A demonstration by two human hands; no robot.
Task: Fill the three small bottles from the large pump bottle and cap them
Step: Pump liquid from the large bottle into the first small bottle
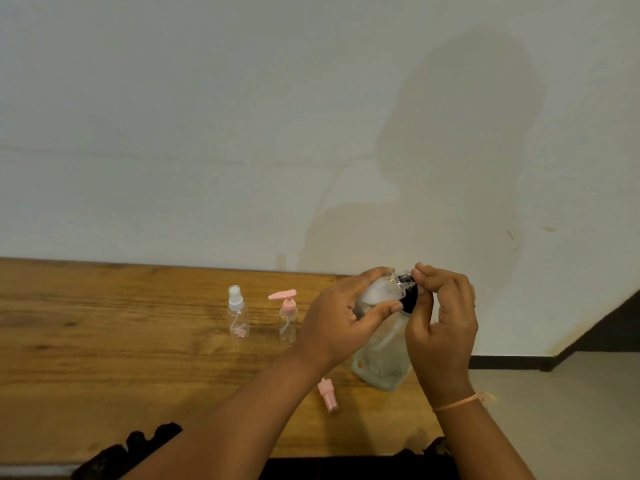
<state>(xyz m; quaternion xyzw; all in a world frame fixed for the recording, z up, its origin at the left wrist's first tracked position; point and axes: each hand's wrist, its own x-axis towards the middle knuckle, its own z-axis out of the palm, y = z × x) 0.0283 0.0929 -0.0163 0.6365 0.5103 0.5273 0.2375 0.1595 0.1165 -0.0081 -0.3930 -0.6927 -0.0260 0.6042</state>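
Observation:
The large clear pump bottle [381, 362] stands near the right end of the wooden table [104, 341], and its black pump head [410, 301] shows between my hands. My left hand [334, 322] grips a small clear bottle [375, 292], tilted with its mouth at the pump's spout. My right hand [445, 327] has its fingers closed on the pump head. Two more small clear bottles stand upright to the left: one with a white spray cap [238, 315] and one with a pink pump cap [288, 318]. A loose pink cap [328, 396] lies on the table under my left wrist.
A pale wall rises directly behind the table. The table's right edge runs just past the large bottle, with floor and a dark skirting board [512, 362] beyond it. Dark fabric [138, 448] shows at the table's near edge.

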